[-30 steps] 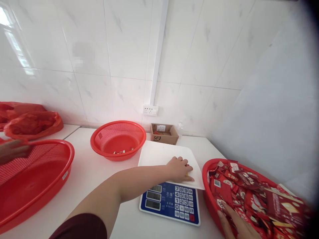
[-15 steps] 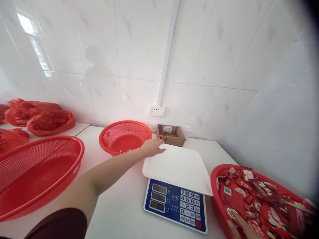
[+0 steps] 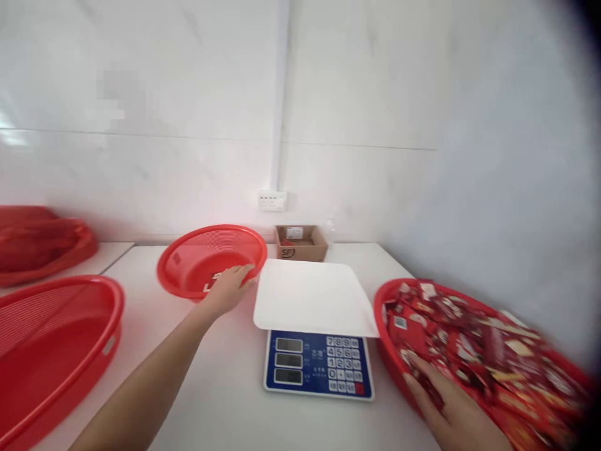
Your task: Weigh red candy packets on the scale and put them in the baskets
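Left hand [image 3: 229,289] is placed at the near-right rim of the round red basket [image 3: 211,240], close to the surface's [image 3: 225,401] back edge; fingers loosely opened, thumb parted, nothing seen gripped; rim contact can't be told. A few packets [image 3: 215,277] are held in that basket. Right hand [image 3: 462,410] is set at the near-left side of the large red basket [image 3: 381,326], by the surface's right edge; thumb and fingers are parted around a red packet [image 3: 431,387], but whether it is gripped can't be told. That basket is heaped with red wrapped packets [image 3: 469,341]. Scale [image 3: 319,363] is positioned between both baskets, white pan [image 3: 310,297] left bare. Carton [image 3: 303,253] is parked behind it at the back edge. Another red basket [image 3: 116,307] is cut off at left.
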Tool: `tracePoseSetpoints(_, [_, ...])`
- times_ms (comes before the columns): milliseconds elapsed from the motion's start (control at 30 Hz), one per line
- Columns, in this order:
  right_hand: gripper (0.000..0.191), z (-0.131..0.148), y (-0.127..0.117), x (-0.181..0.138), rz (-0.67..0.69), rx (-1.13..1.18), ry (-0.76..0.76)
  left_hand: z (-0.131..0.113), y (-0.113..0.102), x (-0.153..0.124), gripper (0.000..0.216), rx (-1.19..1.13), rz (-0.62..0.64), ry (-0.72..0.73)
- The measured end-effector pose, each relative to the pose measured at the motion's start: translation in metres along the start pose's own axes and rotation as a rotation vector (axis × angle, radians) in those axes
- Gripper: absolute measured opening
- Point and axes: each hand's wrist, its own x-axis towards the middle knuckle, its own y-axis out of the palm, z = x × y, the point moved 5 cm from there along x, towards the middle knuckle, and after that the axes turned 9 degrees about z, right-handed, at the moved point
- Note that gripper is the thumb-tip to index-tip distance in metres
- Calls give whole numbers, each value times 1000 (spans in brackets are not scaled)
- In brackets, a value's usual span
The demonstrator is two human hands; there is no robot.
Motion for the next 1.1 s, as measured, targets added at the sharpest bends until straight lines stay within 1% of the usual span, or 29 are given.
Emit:
tracePoseSetpoints(33, [52,6,-7,0,65,56,48,-7,9,-3,51,4,-25,49])
tracePoseSetpoints(67, [56,12,-13,0,160,112,69,-13,19,-6,49,13,-55,97])
tracePoseSetpoints(100, [57,16,-21,0,215,143,103,-16,26,-10,48,51,-140,146])
tracePoseSetpoints(200, [61,16,-46,1,275,76,199,-16,46,-20,42,48,-398,268])
tracePoseSetpoints(267, [62,9,-54,0,309,6,250,-12,57,-29,39,-25,-503,359])
tracePoseSetpoints(333, [61,4,-55,0,349,-30,261,-9,65,-38,36,-99,-565,428])
tracePoseSetpoints(400, [61,1,-52,2,372,-54,244,-7,72,-46,35,-152,-595,457])
tracePoseSetpoints(500, [63,0,-46,8,367,-114,249,-7,79,-53,35,-197,-590,473])
tracePoseSetpoints(567, [58,0,-44,15,344,-154,256,-8,81,-54,34,-218,-582,483])
tracePoseSetpoints(700, [37,-7,-45,25,243,-154,261,-6,82,-54,34,-265,-601,514])
tracePoseSetpoints(800, [31,-15,-53,31,129,-126,248,0,83,-51,34,-297,-625,487])
tracePoseSetpoints(867, [30,-20,-62,35,38,-130,269,5,84,-49,32,-313,-629,458])
tracePoseSetpoints(933, [32,-23,-70,40,-24,-151,292,9,86,-47,31,-327,-622,433])
tracePoseSetpoints(1033, [35,-22,-71,52,-29,-174,295,12,88,-45,29,-334,-612,415])
tracePoseSetpoints(1100, [37,-18,-65,61,3,-171,286,13,89,-44,29,-330,-606,407])
